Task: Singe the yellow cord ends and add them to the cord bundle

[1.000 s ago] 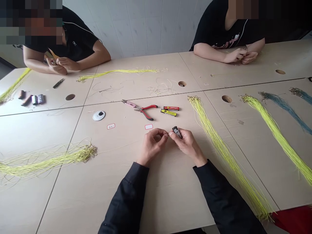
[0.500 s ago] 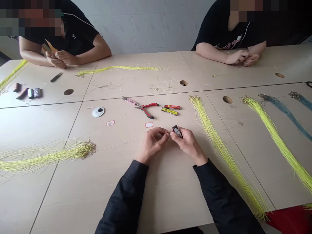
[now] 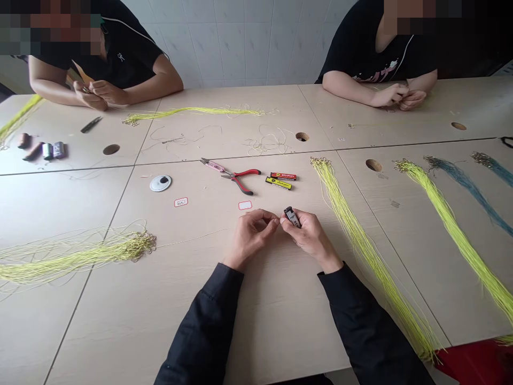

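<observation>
My left hand is closed in a pinch, thumb against forefinger, over the middle of the table. One thin yellow cord runs to it from the knotted end of a yellow cord bundle on the left; the bit between the fingertips is too small to see clearly. My right hand wraps round a lighter with a black top and a pale printed body. Its thumb and finger tips meet those of my left hand.
Red-handled pliers lie beyond my hands, beside red and yellow lighter-like cases. Yellow cord bundles and blue ones stretch along the right. A round white disc lies left. Two people sit opposite, hands on the table.
Both hands keep almost the same pose, fingertips together. The view has shifted very slightly, and nothing was visibly taken up or let go.
</observation>
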A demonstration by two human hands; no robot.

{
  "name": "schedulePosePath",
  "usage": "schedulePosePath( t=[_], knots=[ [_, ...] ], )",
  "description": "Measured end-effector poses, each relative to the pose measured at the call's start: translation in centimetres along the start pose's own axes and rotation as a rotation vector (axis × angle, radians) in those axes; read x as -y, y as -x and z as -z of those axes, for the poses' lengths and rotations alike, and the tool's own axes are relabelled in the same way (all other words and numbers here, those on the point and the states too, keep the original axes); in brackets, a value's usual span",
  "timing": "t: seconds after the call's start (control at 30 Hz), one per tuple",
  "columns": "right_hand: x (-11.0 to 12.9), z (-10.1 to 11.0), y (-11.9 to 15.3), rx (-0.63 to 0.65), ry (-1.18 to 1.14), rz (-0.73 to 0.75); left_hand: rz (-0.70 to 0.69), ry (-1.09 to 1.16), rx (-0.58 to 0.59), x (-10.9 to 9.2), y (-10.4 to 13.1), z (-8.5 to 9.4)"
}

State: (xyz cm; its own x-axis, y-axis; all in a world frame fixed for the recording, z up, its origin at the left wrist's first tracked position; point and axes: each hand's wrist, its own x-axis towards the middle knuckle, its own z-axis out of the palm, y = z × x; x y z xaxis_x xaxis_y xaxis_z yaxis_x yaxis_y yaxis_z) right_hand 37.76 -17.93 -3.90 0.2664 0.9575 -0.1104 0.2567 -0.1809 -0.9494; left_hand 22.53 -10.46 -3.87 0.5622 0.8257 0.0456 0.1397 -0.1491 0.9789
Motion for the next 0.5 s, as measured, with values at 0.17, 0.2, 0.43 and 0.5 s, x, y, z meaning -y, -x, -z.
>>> schedulePosePath(
  t=[0.17,0.2,0.43,0.5],
  knots=[
    [0.04,-0.04,-0.01,-0.015,0.027,0.026,-0.011,-0.031,-0.001,0.19,-0.03,-0.01],
    [0.05,-0.05,0.00,-0.019,0.018,0.015,-0.005,-0.031,-0.003,0.19,-0.04,0.00],
    [0.27,-0.07,-0.02,-0.053,-0.015,-0.027,0.031,0.002,-0.010,0.33,-0.12,-0.06],
    [0.26,-0.11,-0.07,-0.055,-0.010,-0.036,0.028,-0.004,-0.006,0.33,-0.11,-0.08]
  ],
)
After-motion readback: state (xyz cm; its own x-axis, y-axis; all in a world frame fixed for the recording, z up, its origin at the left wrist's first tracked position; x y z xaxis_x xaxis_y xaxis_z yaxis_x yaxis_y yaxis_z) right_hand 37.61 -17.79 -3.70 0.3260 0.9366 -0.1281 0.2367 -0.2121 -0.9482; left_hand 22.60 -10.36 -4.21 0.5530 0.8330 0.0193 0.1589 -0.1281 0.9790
